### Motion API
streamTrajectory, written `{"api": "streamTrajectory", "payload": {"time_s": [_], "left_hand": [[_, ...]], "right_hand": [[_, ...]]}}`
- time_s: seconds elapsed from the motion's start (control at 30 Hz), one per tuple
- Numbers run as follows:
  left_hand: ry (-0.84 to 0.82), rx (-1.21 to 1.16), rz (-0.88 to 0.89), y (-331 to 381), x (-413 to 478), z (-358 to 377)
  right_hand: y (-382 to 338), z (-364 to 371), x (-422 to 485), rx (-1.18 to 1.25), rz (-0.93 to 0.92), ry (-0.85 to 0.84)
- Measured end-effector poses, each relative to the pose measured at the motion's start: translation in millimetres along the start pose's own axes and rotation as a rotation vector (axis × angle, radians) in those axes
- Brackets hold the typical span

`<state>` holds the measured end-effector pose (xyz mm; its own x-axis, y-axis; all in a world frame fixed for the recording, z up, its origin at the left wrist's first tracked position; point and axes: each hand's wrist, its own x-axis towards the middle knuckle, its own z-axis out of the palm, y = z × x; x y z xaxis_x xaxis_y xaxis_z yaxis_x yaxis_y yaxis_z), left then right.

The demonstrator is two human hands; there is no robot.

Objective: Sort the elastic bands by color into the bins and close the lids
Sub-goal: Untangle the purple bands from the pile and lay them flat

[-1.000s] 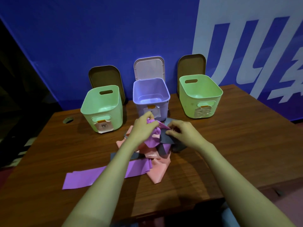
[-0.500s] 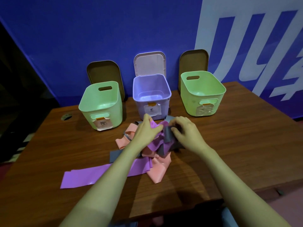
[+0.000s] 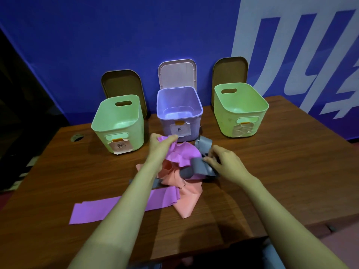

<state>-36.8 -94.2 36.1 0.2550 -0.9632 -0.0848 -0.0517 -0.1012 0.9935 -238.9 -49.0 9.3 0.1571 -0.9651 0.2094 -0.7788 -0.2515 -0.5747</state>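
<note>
A tangle of elastic bands lies mid-table: purple band (image 3: 182, 155), pink band (image 3: 186, 197), grey band (image 3: 198, 167). My left hand (image 3: 160, 147) grips the bunched top of the purple band just in front of the purple bin (image 3: 179, 111). My right hand (image 3: 226, 162) pinches the grey band at the pile's right side. A flat length of purple band (image 3: 93, 209) trails left under my left forearm. A green bin (image 3: 118, 123) stands at the left and another green bin (image 3: 240, 109) at the right. All three bins are open and look empty.
Three lids lean on the blue wall behind the bins: brown lid (image 3: 122, 84), pink lid (image 3: 177, 73), brown lid (image 3: 230, 69). A cable hole (image 3: 77, 137) sits in the wooden table (image 3: 281, 171) at the far left. The table's edge runs near my body.
My left hand has lifted the purple band's bunched end up and toward the purple bin. My right hand has drawn the grey band a little to the right, away from the purple one.
</note>
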Motion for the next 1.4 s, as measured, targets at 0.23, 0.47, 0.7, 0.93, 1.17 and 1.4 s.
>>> {"api": "streamTrajectory", "payload": {"time_s": [0.23,0.47,0.7,0.93,1.17,1.4], "left_hand": [[0.0,0.191,0.028,-1,-5,2],[-0.207,0.564,0.23,-51,-67,10],[-0.227,0.492,0.162,-64,-56,29],[-0.381,0.484,0.295,-30,-47,8],[-0.236,-0.197,0.227,18,-32,7],[-0.18,-0.203,0.125,19,-31,18]], "right_hand": [[-10,16,22,0.023,-0.003,-0.123],[-13,-9,28,0.755,0.277,0.139],[-12,3,10,0.664,0.208,0.012],[9,-3,15,0.466,0.299,0.271],[19,2,24,0.328,0.425,0.266],[0,3,22,0.239,0.094,0.157]]}}
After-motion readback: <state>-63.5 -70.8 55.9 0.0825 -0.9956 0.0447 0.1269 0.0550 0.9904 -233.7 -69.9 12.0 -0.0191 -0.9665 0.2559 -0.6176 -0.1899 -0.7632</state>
